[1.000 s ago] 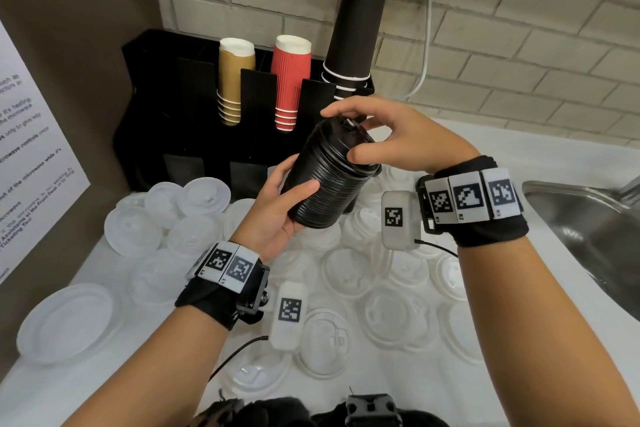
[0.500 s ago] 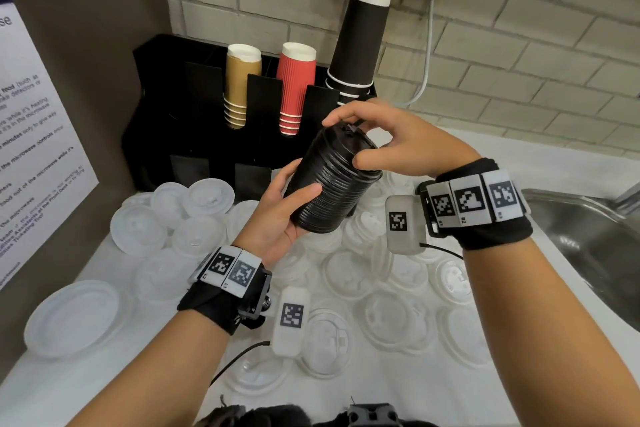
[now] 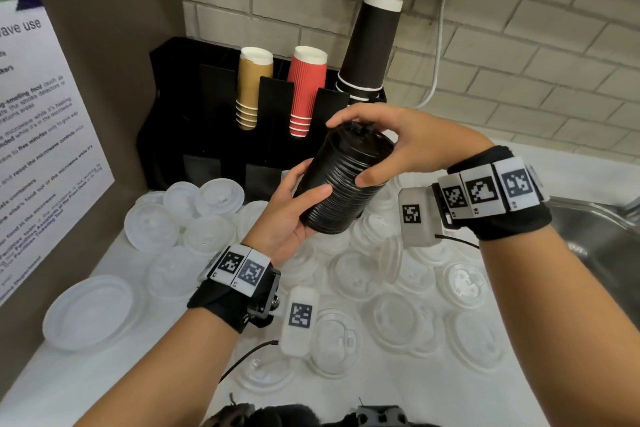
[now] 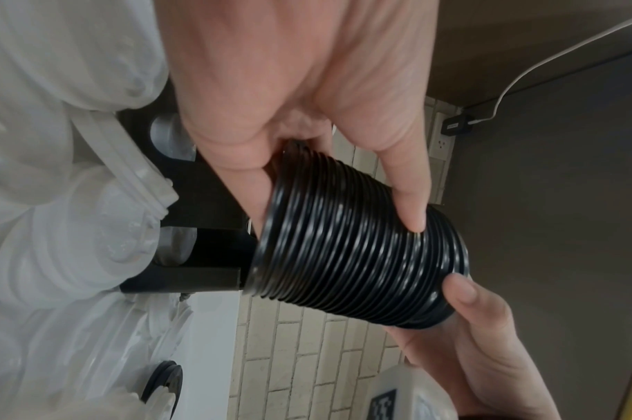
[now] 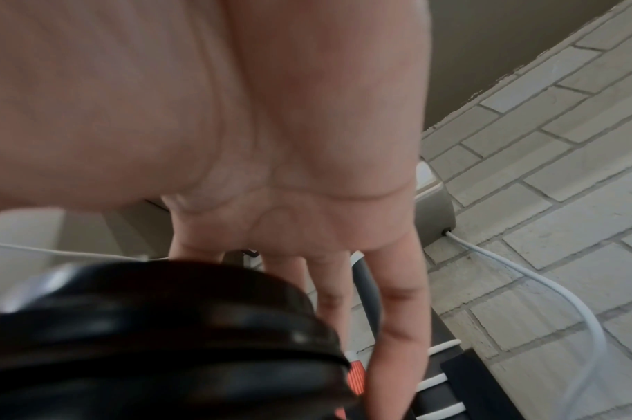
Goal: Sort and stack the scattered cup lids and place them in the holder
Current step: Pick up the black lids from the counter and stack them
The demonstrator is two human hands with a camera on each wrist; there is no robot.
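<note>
White counter (image 3: 512, 402): clear and white cup lids (image 3: 405, 315) scattered. Black holder (image 3: 194, 135) at back wall. Stack of black lids (image 3: 341, 184), tilted, held above counter; left hand (image 3: 287, 215) fingers curled around its base, right hand (image 3: 408, 146) fingers clamped around its top.

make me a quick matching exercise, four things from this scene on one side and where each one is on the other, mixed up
Things:
1. stack of black lids
2. clear lids
3. red cups
4. sink

Places:
a. at the right edge of the counter
b. upside down in the black holder
c. held between both hands
d. scattered flat on the counter

Pairs: 1-c, 2-d, 3-b, 4-a
</note>
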